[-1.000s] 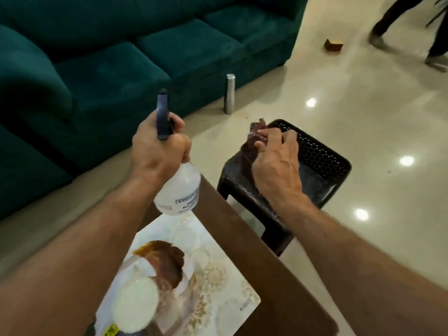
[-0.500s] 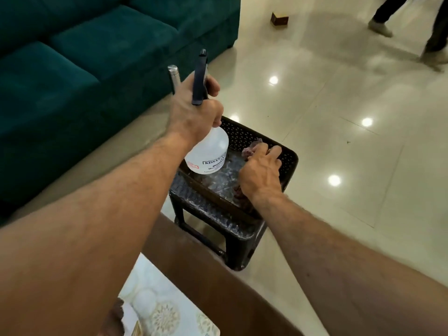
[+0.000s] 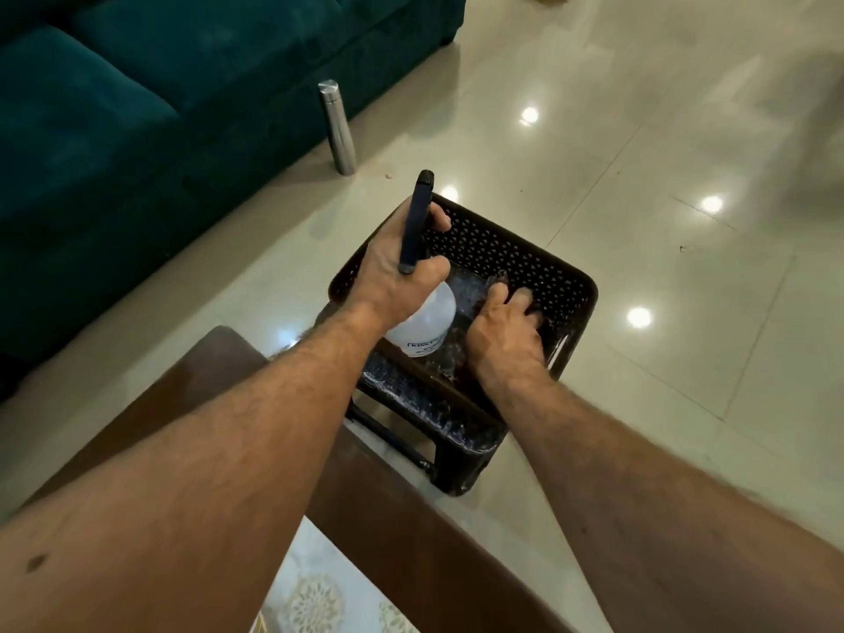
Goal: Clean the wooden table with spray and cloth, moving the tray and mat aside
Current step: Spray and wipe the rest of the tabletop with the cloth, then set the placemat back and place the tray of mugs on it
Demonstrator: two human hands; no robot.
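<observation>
The white label on the spray bottle (image 3: 422, 326) carries dark print beginning "KIS", the rest hidden or too small to read.

**Materials / finish**

Floor (image 3: 639, 130): glossy polished tile, mirror-like light spots. Sofa (image 3: 137, 107): teal velvet-like cloth, matt, soft nap. Flask (image 3: 339, 125): brushed metal, satin sheen. Basket (image 3: 511, 253): dark plastic, perforated wall, slight gloss. Stool (image 3: 456, 450): dark plastic, scuffed, shiny wrap on top. Bottle (image 3: 424, 326): translucent white plastic, smooth, printed label; sprayer head (image 3: 413, 221) matt black plastic. Counter (image 3: 411, 541): brown wood, smooth, low sheen. Mat (image 3: 319, 596): pale, printed, smooth.
</observation>
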